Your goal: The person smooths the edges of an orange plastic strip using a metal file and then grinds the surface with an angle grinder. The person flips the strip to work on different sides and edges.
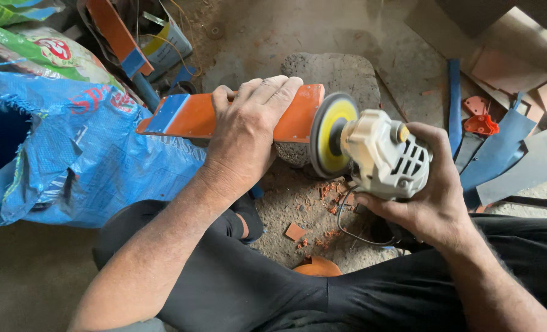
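Black-trousered knees (273,289) frame the scene as the left hand (246,132) (fingers (273,89) clamped over an orange blade (193,115)) holds it against the yellow disc (333,134) of a grinder (387,157) clamped in the right hand (436,193).

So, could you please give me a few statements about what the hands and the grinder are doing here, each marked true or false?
1. The left hand holds an orange blade with a blue end. True.
2. The right hand holds a hammer. False: it grips a pale angle grinder.
3. The grinder's yellow-faced disc sits at the end of the orange blade. True.
4. The blade rests flat on the ground. False: it is held up over a rough stone block.
5. A blue woven sack lies on the person's left. True.
6. The ground below the disc is swept clean. False: orange chips lie there.
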